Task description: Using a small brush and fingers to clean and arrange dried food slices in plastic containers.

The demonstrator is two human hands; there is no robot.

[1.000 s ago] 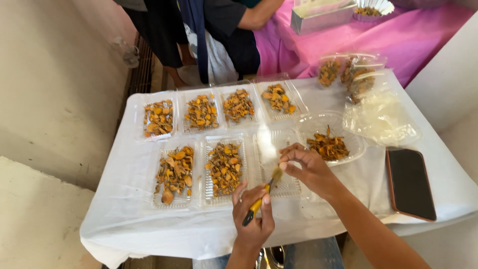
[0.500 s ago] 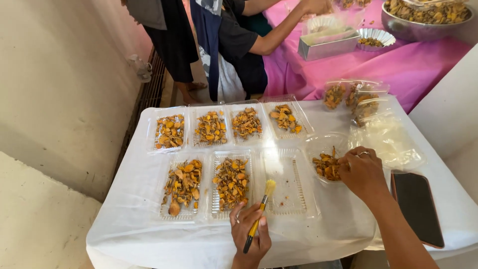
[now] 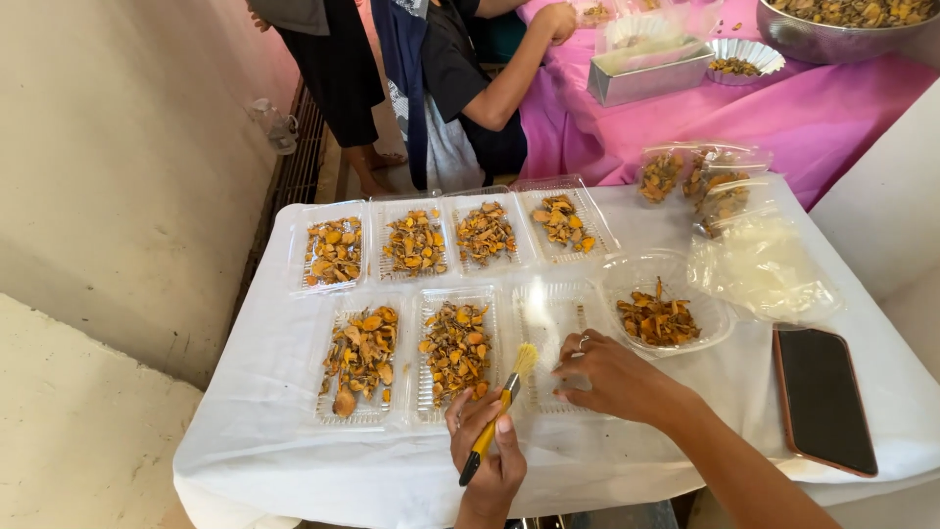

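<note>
Brushing the empty clear tray (image 3: 551,338) clean: left hand (image 3: 487,456) pinched round yellow-handled brush (image 3: 497,411), bristles just above fingertips at tray's edge; right hand (image 3: 609,377) loosely curled, resting on tray right of bristles, best pressing down, strokes short, clear of filled tray (image 3: 455,351) left.

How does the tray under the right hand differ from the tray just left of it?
The tray under the right hand looks empty; the neighbouring tray is filled with orange-brown pieces. The empty tray is touched by that hand; the filled tray lies just beyond the brush in the left hand. Both are clear plastic rectangles.
</note>
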